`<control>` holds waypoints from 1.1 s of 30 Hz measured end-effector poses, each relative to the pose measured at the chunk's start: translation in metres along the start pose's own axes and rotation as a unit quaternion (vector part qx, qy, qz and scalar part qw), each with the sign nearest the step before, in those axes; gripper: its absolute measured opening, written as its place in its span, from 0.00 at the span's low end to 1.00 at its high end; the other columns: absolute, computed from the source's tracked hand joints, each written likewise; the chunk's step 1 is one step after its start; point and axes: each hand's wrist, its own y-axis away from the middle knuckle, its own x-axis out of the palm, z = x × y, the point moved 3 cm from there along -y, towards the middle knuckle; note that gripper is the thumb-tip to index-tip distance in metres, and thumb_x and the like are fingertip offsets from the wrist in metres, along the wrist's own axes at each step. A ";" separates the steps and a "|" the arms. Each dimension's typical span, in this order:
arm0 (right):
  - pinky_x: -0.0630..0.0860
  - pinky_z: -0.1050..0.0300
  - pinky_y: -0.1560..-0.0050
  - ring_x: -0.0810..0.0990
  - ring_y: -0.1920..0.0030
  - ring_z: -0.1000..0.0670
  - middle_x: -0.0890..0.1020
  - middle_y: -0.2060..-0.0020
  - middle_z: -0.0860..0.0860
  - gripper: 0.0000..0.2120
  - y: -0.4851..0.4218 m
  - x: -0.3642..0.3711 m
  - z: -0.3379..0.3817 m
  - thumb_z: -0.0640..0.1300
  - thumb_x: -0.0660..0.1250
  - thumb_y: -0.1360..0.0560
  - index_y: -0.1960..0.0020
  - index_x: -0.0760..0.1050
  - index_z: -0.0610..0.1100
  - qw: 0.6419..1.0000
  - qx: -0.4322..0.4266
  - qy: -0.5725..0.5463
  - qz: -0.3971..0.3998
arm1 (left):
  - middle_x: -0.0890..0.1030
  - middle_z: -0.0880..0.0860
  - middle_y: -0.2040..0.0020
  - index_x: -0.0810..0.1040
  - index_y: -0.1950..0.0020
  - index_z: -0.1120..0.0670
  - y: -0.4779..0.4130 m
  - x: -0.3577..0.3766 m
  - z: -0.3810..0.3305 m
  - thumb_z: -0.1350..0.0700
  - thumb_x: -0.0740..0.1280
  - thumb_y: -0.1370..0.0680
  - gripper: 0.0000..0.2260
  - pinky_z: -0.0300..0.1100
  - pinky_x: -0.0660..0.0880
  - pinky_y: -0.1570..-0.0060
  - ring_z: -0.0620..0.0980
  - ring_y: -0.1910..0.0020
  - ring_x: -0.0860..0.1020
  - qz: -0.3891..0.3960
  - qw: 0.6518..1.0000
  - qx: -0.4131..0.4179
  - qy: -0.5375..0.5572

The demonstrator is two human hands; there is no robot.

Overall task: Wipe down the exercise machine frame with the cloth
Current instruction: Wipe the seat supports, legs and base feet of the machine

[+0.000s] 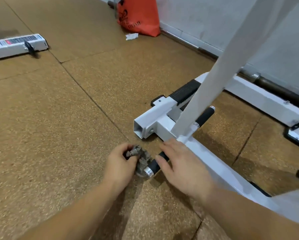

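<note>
**Step in hand.** The cloth (139, 157), a grey crumpled wad, is gripped in the left hand (121, 161), with fingers curled round it. It is pressed against the capped end of a short black peg (154, 168) that sticks out from the white frame (212, 161) low to the floor. The right hand (181, 168) is held flat with fingers straight over the inner part of the same peg, at 3 o'clock from the cloth. Nothing is gripped by it, and firm contact cannot be confirmed. The step is judged to be the wiping of the peg and the foot of the frame. Most of the frame is taken as still to be done.

**Next move.** The cloth would have to be drawn along the peg and then onto the base rail. This would be towards 4 o'clock, or up the slanted post (223, 75) at 1 o'clock. The right hand is best used to steady the frame.

**Edges.** An open square tube end (139, 126) is noted at 12 o'clock from the hands. Its cut rim and the bolt beside it are places where cloth or knuckles could be caught. A second peg (205, 116) projects on the far side of the post.

**Open room.** Bare floor mat (58, 118) is found from 7 to 11 o'clock, so there is room for the left arm to be withdrawn. At 10 o'clock, well apart, a separate white bar (17, 44) is lying. At 12 o'clock, far off, an orange bag (140, 14) is set against the wall. The right side is closed in by the rail.
</note>
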 end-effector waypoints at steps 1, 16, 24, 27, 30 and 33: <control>0.64 0.51 0.23 0.69 0.28 0.50 0.76 0.33 0.54 0.25 -0.005 0.001 -0.004 0.61 0.50 0.15 0.29 0.74 0.50 0.999 -0.019 0.031 0.017 | 0.84 0.43 0.57 0.82 0.52 0.44 -0.011 0.002 0.000 0.63 0.71 0.23 0.12 0.48 0.82 0.52 0.39 0.57 0.81 0.000 1.000 0.004 0.006; 0.64 0.42 0.23 0.61 0.19 0.49 0.70 0.25 0.49 0.21 0.003 0.051 -0.026 0.53 0.52 0.14 0.28 0.71 0.45 0.989 -0.010 -0.029 -0.146 | 0.75 0.49 0.43 0.80 0.38 0.50 -0.077 0.085 -0.037 0.63 0.73 0.26 0.18 0.35 0.69 0.51 0.46 0.47 0.75 0.045 0.950 0.282 -0.129; 0.66 0.43 0.24 0.57 0.18 0.52 0.60 0.20 0.56 0.21 0.009 0.048 -0.030 0.60 0.56 0.16 0.27 0.69 0.52 0.984 0.023 -0.108 -0.138 | 0.79 0.50 0.40 0.83 0.38 0.54 -0.071 0.094 0.010 0.68 0.69 0.30 0.22 0.38 0.73 0.39 0.46 0.41 0.77 0.102 0.955 0.265 -0.085; 0.77 0.48 0.34 0.67 0.25 0.52 0.63 0.25 0.52 0.28 0.014 0.029 -0.043 0.68 0.62 0.22 0.29 0.71 0.52 0.971 0.103 -0.125 -0.178 | 0.82 0.50 0.45 0.84 0.43 0.55 -0.075 0.088 -0.003 0.70 0.69 0.30 0.19 0.29 0.69 0.39 0.46 0.44 0.77 0.041 0.971 0.227 -0.060; 0.74 0.51 0.32 0.67 0.27 0.55 0.69 0.29 0.57 0.38 0.015 0.023 -0.054 0.76 0.59 0.26 0.26 0.71 0.52 0.971 0.161 -0.099 -0.147 | 0.81 0.47 0.43 0.82 0.40 0.52 -0.069 0.092 -0.001 0.66 0.67 0.29 0.20 0.28 0.68 0.40 0.45 0.42 0.77 0.028 0.966 0.245 -0.079; 0.70 0.59 0.35 0.67 0.30 0.59 0.72 0.33 0.62 0.44 0.013 0.023 -0.055 0.80 0.54 0.28 0.23 0.68 0.53 0.974 0.178 -0.077 -0.113 | 0.80 0.46 0.39 0.80 0.36 0.50 -0.064 0.098 0.010 0.59 0.62 0.30 0.22 0.39 0.75 0.43 0.48 0.41 0.78 0.043 0.946 0.294 -0.127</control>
